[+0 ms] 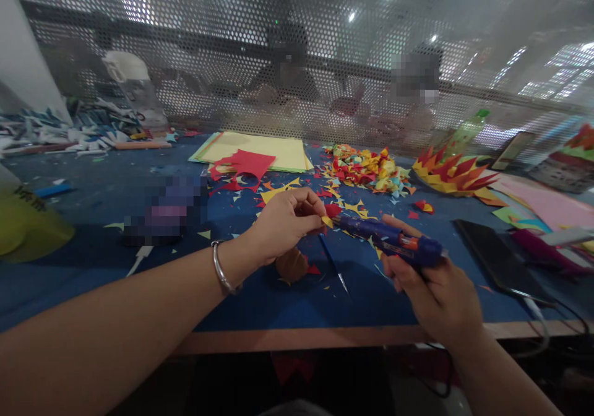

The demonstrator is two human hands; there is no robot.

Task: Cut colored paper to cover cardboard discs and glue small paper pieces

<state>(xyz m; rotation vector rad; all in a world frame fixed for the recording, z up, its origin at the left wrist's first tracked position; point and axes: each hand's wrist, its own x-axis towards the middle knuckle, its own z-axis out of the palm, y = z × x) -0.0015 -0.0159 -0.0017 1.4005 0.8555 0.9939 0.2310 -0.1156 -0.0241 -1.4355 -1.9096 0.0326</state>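
My left hand (284, 223) is closed in a pinch on a small yellow and red paper piece (328, 216) above the blue table (116, 267). My right hand (434, 292) grips a blue glue gun (394, 241), its nozzle pointing left and touching the paper piece. A silver bangle (221, 268) sits on my left wrist. Below my left hand lie a brown paper ball (291, 265) and a thin blue-handled tool (335, 267).
Yellow sheets (260, 151) with red cut paper (244, 165) lie at the back. Piles of coloured scraps (366, 169) and spiky paper shapes (452, 174) lie to the right. A black phone (494, 256) with a cable rests at right. A perforated screen (297, 57) stands behind, people beyond it.
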